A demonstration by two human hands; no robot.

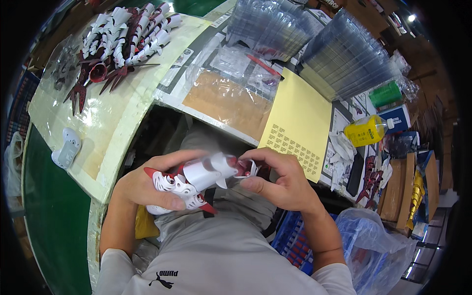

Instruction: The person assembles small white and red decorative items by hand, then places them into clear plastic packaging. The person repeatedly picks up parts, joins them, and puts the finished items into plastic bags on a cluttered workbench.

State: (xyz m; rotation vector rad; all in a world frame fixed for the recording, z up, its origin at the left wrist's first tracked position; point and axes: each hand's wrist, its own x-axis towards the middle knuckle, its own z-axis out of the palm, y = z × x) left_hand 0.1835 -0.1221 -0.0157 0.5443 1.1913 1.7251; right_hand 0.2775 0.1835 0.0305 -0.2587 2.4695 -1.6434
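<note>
Above my lap, my left hand [140, 184] is wrapped round a white and red plastic toy body [201, 174]. Its shell is glossy white, with pointed red tips and white claw-like parts along the lower side. My right hand [287, 184] pinches a small white and red end piece [247, 168] between thumb and fingers. That piece meets the right end of the body; whether the two are joined I cannot tell. The toy's upper edge is smeared by motion, and my left palm hides part of it.
White and dark red segmented toy parts [125, 39] lie heaped at the far left, beyond a white remote control [67, 148]. Stacked clear plastic trays [344, 54] stand at the back. A yellow sheet [298, 118] and yellow bottle [365, 131] are to the right; a blue crate [295, 238] sits below.
</note>
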